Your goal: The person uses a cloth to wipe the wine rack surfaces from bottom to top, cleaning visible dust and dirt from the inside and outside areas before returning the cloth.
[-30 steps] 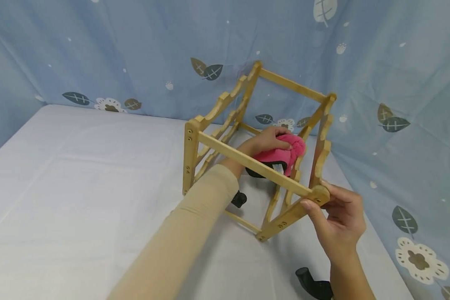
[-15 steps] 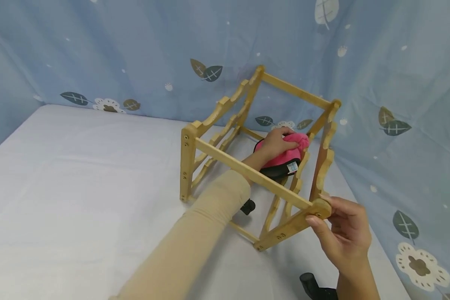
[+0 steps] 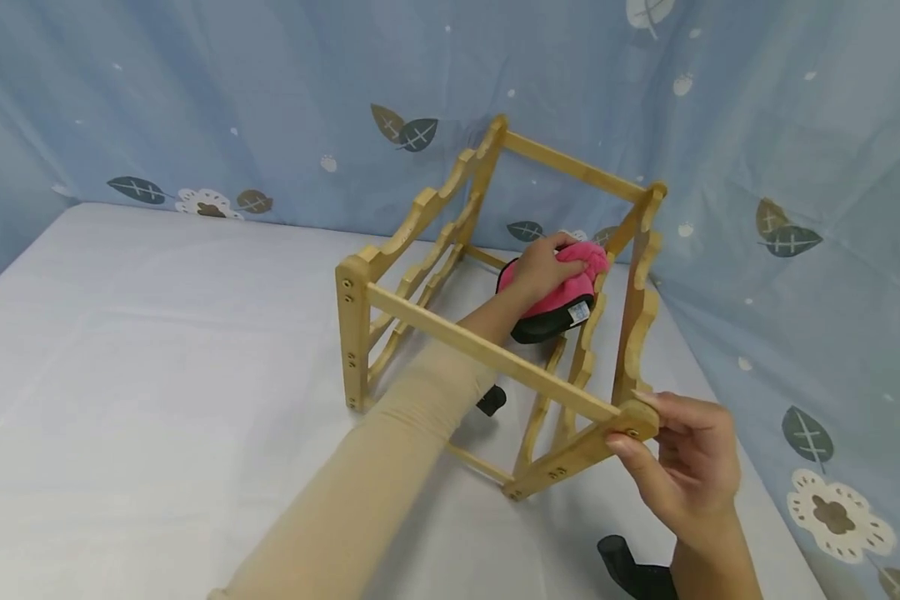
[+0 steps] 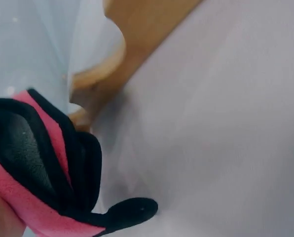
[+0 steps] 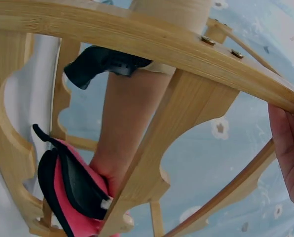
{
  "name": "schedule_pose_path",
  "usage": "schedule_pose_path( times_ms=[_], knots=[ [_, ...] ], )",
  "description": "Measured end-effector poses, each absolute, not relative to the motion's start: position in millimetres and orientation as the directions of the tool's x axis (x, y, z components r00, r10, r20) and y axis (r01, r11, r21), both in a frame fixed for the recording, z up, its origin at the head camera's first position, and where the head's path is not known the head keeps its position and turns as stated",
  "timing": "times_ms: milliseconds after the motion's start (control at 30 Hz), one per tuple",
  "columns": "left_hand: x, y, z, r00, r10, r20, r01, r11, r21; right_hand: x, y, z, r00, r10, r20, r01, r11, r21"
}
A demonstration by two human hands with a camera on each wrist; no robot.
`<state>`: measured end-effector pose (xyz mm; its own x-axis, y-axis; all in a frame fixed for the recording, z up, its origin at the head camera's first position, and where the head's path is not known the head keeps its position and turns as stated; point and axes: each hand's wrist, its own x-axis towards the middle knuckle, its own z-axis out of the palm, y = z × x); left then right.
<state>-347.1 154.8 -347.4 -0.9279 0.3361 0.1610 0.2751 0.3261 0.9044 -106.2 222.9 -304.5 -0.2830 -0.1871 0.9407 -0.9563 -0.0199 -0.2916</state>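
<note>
We have the left hand (image 3: 543,268) curled round a pink, black-edged fabric item (image 3: 565,297) inside the wooden rack (image 3: 547,382), among its notched rails. Our right hand (image 3: 693,471) pinches the rack's near right corner between thumb and fingers.

The white tag (image 3: 579,313) on the pink item (image 3: 564,295) is too small to read.

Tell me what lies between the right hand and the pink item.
Notched rails of the wooden rack lie between the right hand and pink item, in the right wrist view.
</note>
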Motion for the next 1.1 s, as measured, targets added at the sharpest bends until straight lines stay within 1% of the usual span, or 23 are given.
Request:
schedule_pose_path(
  times_ms=[133,233,367,633,767,867,1000,1100],
  knots=[
    [-341,157,-342,-0.957,0.221,0.189,0.25,0.291,0.924,-106,225,-304,-0.288,-0.201,0.936,-0.956,0.003,-0.294],
    [-341,156,-332,-0.953,0.169,0.253,0.289,0.242,0.926,-108,225,-303,-0.291,-0.198,0.936,-0.955,0.003,-0.296],
    [-338,159,-316,-0.932,0.152,0.328,0.356,0.227,0.906,-108,224,-300,-0.305,-0.191,0.933,-0.95,-0.011,-0.313],
    [-330,172,-286,-0.921,0.164,0.354,0.388,0.289,0.875,-104,222,-298,-0.316,-0.216,0.924,-0.945,-0.01,-0.326],
    [-333,169,-280,-0.917,0.224,0.331,0.387,0.289,0.876,-102,222,-299,-0.331,-0.249,0.91,-0.942,0.028,-0.335],
    [-336,165,-275,-0.897,0.312,0.312,0.4,0.275,0.874,-101,223,-300,-0.34,-0.266,0.902,-0.94,0.066,-0.334],
    [-336,159,-273,-0.851,0.435,0.294,0.4,0.175,0.9,-102,224,-300,-0.331,-0.264,0.906,-0.944,0.076,-0.322],
    [-330,155,-277,-0.828,0.482,0.287,0.375,0.095,0.922,-102,226,-298,-0.325,-0.258,0.91,-0.945,0.066,-0.319]
  ],
)
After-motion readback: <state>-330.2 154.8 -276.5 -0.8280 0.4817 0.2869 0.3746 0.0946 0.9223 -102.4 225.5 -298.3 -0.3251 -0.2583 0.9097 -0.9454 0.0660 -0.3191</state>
